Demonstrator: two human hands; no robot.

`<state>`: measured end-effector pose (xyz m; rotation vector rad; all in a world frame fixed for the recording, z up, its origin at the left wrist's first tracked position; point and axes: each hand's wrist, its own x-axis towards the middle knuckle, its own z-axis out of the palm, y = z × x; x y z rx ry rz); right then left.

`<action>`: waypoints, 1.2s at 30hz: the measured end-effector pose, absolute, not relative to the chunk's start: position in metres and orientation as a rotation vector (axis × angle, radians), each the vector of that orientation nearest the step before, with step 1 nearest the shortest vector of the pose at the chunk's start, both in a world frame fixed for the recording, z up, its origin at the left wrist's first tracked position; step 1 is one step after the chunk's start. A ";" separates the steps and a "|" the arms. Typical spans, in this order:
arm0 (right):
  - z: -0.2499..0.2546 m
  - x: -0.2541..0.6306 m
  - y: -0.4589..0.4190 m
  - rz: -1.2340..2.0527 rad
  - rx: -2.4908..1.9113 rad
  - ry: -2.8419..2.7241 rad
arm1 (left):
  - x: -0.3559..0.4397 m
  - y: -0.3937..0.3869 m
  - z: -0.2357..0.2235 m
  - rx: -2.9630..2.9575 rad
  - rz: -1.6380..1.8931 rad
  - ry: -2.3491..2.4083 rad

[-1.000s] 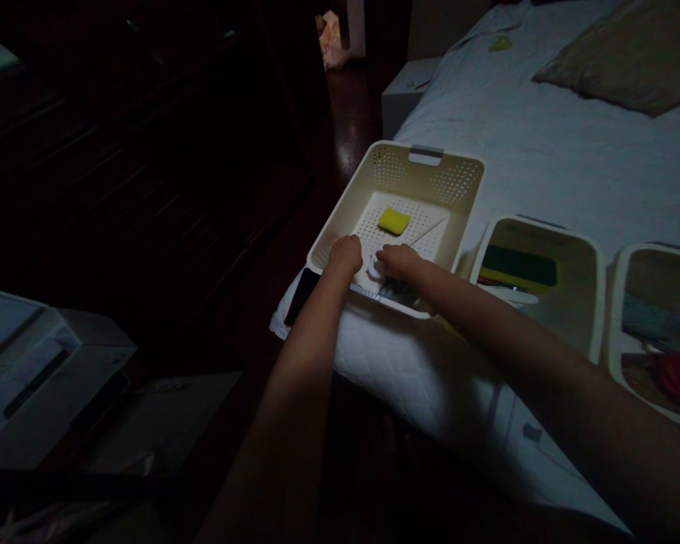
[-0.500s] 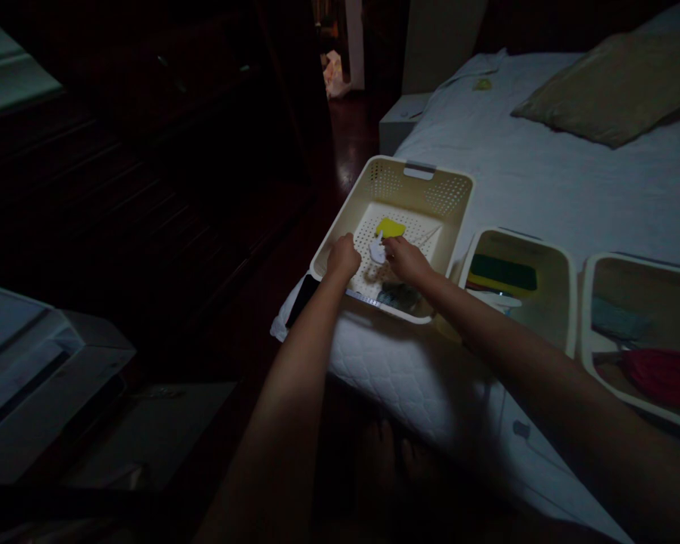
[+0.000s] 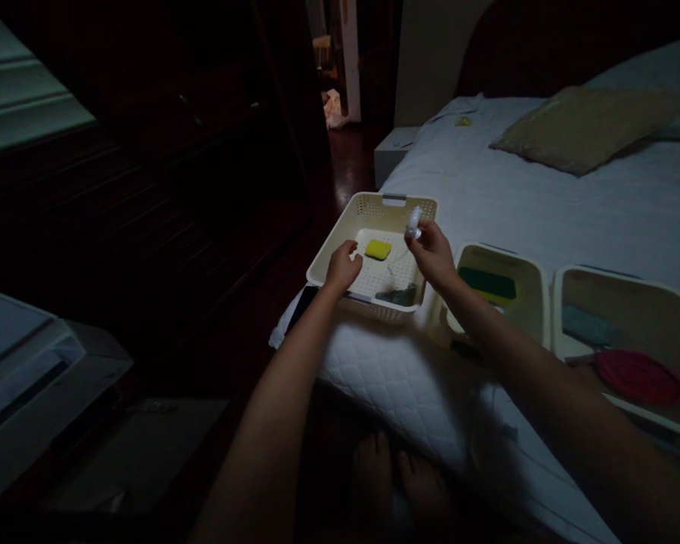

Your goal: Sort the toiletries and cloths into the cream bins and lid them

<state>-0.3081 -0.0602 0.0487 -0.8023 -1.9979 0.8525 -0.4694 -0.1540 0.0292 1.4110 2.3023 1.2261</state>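
Observation:
A cream plastic basket (image 3: 333, 240) with perforated sides rests on the corner of the bed. Pinched in the fingers of my right hand (image 3: 434, 257) is a small white object (image 3: 413, 222), raised above the basket's right side; its kind is not clear in the dim light. My left hand (image 3: 344, 270) is over the basket's left side, fingers curved and apart with nothing in them. On the basket floor lies a yellow sponge (image 3: 378, 249), and a dark greyish item (image 3: 397, 295) sits at the near end, partly hidden by the rim.
To the right on the bed (image 3: 521, 204) stand two more cream bins. One bin (image 3: 536, 261) holds a green and yellow item (image 3: 487, 284); the other (image 3: 629, 276) has a pink round item (image 3: 638, 376) and a grey-blue cloth (image 3: 589, 325). A white appliance (image 3: 51, 378) is at left.
My right hand has lifted the white object from the basket floor up and to the right. My left hand's fingers have opened. The view has tilted up slightly.

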 end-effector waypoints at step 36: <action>0.099 -0.257 -0.109 2.026 -0.564 -1.052 | -0.405 -0.191 0.085 1.635 1.290 1.819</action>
